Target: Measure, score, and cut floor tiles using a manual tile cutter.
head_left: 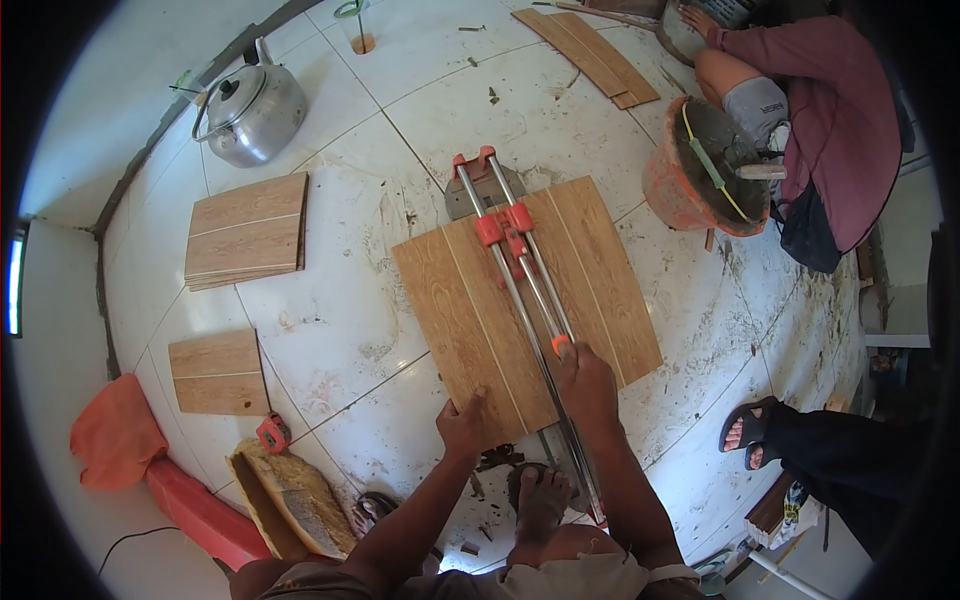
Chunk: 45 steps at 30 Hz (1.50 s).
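Observation:
A wood-look tile (440, 300) with pale stripes lies on a manual tile cutter (505, 226), whose two steel rails and red sliding carriage run lengthwise over it. My left hand (460, 430) grips the tile’s near edge, left of the rails, thumb on top. My right hand (590, 390) is closed on the cutter’s long handle, just behind its orange part, above the tile’s right portion. My bare forearms come in from the lower edge, and one of my feet shows beneath the near end of the cutter.
Tile stacks (245, 228), another cut piece (215, 370), a tape measure (273, 432), a kettle (260, 115) and red cloth (115, 430) lie left. At right, a person (835, 140) sits by a bucket of grey mix (670, 170); another person’s sandaled foot (750, 425) is nearby.

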Each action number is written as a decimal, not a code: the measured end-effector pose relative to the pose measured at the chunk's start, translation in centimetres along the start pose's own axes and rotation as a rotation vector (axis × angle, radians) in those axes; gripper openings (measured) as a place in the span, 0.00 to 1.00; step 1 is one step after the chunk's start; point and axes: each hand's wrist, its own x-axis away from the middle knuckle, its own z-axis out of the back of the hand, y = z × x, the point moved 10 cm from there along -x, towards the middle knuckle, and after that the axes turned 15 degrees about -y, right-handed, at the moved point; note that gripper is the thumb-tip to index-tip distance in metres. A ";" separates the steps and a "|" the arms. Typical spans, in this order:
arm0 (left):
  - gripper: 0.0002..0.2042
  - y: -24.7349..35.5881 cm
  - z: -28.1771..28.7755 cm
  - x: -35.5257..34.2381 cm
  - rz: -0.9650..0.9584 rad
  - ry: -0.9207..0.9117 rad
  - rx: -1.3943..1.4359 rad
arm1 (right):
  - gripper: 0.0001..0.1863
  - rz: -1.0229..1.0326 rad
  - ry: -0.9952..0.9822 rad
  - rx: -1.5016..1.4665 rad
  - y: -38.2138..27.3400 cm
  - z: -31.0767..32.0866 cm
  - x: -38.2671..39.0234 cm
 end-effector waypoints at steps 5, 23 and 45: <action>0.21 -0.5 -0.1 -0.3 -0.033 -0.032 -0.008 | 0.23 0.007 0.020 0.002 -2.9 0.7 -5.3; 0.22 -1.0 0.2 -1.2 -0.124 -0.058 0.026 | 0.29 -0.025 -0.025 -0.048 -3.5 0.2 -8.3; 0.20 -0.2 0.4 -0.4 -0.063 -0.047 0.013 | 0.15 -0.061 -0.475 -0.527 -2.9 -2.7 -10.5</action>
